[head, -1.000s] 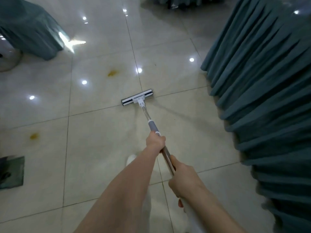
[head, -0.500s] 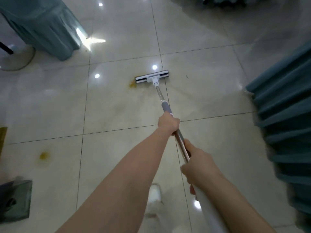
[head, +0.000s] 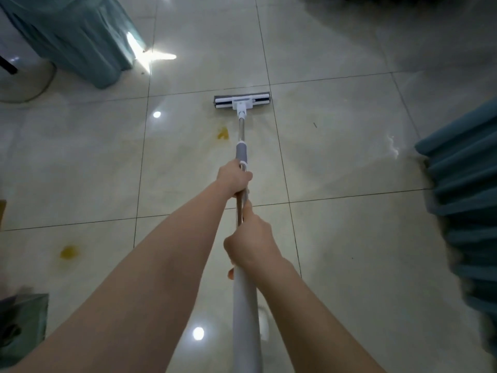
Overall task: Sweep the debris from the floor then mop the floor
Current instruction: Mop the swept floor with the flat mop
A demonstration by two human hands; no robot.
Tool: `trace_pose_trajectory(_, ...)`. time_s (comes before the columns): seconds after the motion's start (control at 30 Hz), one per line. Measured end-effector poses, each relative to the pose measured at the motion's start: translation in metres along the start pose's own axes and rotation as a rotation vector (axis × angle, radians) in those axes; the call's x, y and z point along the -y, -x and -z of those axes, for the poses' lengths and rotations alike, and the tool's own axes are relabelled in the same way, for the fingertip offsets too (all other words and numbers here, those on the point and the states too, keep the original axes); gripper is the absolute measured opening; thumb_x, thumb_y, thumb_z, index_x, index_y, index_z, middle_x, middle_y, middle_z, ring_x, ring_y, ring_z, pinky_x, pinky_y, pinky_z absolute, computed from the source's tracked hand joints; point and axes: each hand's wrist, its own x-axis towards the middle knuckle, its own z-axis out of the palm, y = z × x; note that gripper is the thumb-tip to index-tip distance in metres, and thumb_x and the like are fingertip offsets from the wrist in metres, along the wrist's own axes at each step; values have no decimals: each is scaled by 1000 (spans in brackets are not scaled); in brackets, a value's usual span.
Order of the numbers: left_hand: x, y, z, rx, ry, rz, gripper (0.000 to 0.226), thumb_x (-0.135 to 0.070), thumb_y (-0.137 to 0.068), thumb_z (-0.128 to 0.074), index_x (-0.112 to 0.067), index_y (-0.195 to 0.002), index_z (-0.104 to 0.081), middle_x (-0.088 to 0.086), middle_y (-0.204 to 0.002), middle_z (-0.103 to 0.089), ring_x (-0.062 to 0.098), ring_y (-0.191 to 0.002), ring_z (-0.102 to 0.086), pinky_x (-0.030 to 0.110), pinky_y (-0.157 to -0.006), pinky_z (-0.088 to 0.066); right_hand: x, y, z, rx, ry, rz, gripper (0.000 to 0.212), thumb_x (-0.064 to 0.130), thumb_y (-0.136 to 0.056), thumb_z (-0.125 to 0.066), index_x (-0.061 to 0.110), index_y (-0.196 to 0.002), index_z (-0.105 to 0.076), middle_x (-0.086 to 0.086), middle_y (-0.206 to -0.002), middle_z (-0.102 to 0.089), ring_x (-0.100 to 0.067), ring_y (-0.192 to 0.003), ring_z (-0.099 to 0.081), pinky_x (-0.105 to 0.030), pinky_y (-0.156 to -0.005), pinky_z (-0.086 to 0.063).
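Observation:
I hold a flat mop by its long metal pole. Its white and grey head lies flat on the glossy beige tile floor, straight ahead of me. My left hand grips the pole just below the grey sleeve. Further down, my right hand grips the pole where the white handle begins. A yellow stain sits on the tile just left of the pole, behind the mop head. A second yellow stain lies at the left, nearer to me.
Teal pleated table skirts hang at the upper left and along the right edge. A round fan base stands at far left. A dark green object sits on the floor at lower left. My white shoe shows beside the handle.
The mop head has been pushed forward past the yellow stain, which now lies behind it. The view swung left, so the right skirt takes up less of the frame.

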Motion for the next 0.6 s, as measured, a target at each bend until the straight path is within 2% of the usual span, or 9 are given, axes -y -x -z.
trace_pose_trajectory(0.1, 21, 37, -6, 13, 32, 9, 26, -19, -79, -56, -14, -104, -54, 18, -101, -65, 37, -91, -67, 49, -70, -59, -27, 28, -15, -7, 29, -14, 90, -5, -84, -45, 42, -150, -6, -8, -94, -52, -37, -77, -68, -49, -56, -60)
trace_pose_trajectory(0.23, 59, 110, -23, 33, 63, 38, 24, -19, -78, -58, -15, -101, -52, 19, -101, -64, 37, -88, -67, 49, -68, -59, -76, 89, -39, -21, 119, 13, 89, 0, -83, -46, 41, -151, -6, -7, -98, -56, -30, -88, -66, -45, -76, -60)
trace_pose_trajectory(0.4, 103, 218, -45, 67, 64, 73, 28, -17, -80, -60, -12, -106, -51, 20, -102, -64, 37, -85, -67, 48, -65, -59, -140, 180, -64, -6, 173, 14, 82, 3, -82, -45, 36, -150, -15, -11, -109, -59, -33, -96, -65, -44, -83, -57)
trace_pose_trajectory(0.47, 116, 262, -53, 84, 91, 88, 29, -15, -81, -59, -9, -109, -51, 20, -104, -63, 36, -84, -68, 42, -57, -59, -165, 216, -74, -4, 154, 16, 77, 3, -81, -44, 37, -146, -23, -11, -104, -58, -36, -89, -67, -46, -76, -59)
trace_pose_trajectory(0.53, 126, 300, -60, 94, 112, 106, 30, -13, -82, -59, -7, -110, -52, 20, -105, -62, 34, -83, -68, 36, -50, -56, -184, 250, -81, 4, 109, -1, 72, 1, -81, -40, 37, -143, -28, -11, -100, -56, -36, -74, -67, -41, -59, -60)
trace_pose_trajectory(0.6, 136, 331, -62, 98, 107, 116, 29, -13, -83, -60, -6, -109, -52, 20, -105, -63, 35, -84, -68, 40, -55, -58, -199, 280, -86, 23, 60, -39, 73, 0, -84, -37, 40, -143, -28, -12, -103, -51, -31, -59, -63, -31, -42, -54)
